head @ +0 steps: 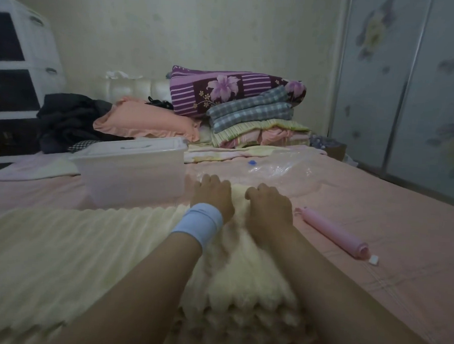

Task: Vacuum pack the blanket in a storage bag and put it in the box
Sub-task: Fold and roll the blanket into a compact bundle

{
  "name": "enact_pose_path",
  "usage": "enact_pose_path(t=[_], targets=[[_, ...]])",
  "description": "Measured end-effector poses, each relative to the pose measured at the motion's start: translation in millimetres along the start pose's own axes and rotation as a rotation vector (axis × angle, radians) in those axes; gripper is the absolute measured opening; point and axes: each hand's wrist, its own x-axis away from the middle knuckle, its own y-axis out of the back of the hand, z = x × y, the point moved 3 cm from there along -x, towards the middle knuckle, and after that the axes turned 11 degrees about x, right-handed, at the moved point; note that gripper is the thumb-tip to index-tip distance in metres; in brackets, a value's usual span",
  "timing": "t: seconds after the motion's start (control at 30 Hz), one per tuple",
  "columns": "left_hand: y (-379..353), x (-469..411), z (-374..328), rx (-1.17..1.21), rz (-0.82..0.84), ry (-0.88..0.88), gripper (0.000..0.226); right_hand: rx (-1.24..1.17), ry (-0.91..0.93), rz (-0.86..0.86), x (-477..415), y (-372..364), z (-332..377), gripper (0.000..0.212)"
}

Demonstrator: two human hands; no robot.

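A cream ribbed fleece blanket [59, 247] lies on the pink bed, part spread flat at the left and part bunched in folds under my arms. My left hand [214, 195], with a white wristband, and my right hand [267, 205] rest side by side at the blanket's far edge, fingers curled down into the fabric. Just beyond them lies the clear plastic storage bag [281, 169] with a blue valve [252, 162]. A translucent box [131, 172] with its lid on stands left of my hands. A pink hand pump [333, 235] lies to the right.
Folded quilts [240, 99] and a peach pillow [147, 120] are stacked at the head of the bed, with dark clothes [68, 118] at the left. A white drawer unit [16, 55] stands far left. Wardrobe doors [414, 89] line the right side.
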Motion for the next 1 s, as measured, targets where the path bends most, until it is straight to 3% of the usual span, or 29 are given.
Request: enact_pose_path(t=[0.07,0.23,0.33,0.5,0.67,0.8,0.87,1.0], targets=[[-22.3,-14.5,0.5,0.109,0.007,-0.045,0.04,0.017,0.116,-0.02,-4.7,-22.6,0.1,0.039],[-115.4,-24.4,33.6,0.374,0.337,0.17,0.071,-0.337,0.066,0.496,-8.1,-95.1,-14.6,0.065],[-135.7,-27.1,36.0,0.388,0.387,0.206,0.082,-0.381,0.047,0.603,-13.7,-117.6,-11.8,0.069],[-129.7,-18.1,36.6,0.368,0.426,0.223,0.089,-0.351,0.04,0.608,-9.1,-119.7,-8.5,0.072],[-85.7,10.5,29.3,0.205,0.44,0.131,0.073,-0.231,0.038,0.551,4.7,-92.6,-4.4,0.076],[-42.8,44.7,10.7,0.528,0.357,-0.031,0.042,-0.267,0.015,0.572,15.0,-63.0,-3.0,0.061],[-44.8,67.7,2.2,0.531,0.402,-0.089,0.044,-0.315,0.017,0.58,23.9,-47.5,-5.4,0.059],[-69.8,105.6,10.5,0.439,0.398,-0.039,0.056,-0.209,-0.002,0.564,68.2,-29.0,0.3,0.054]])
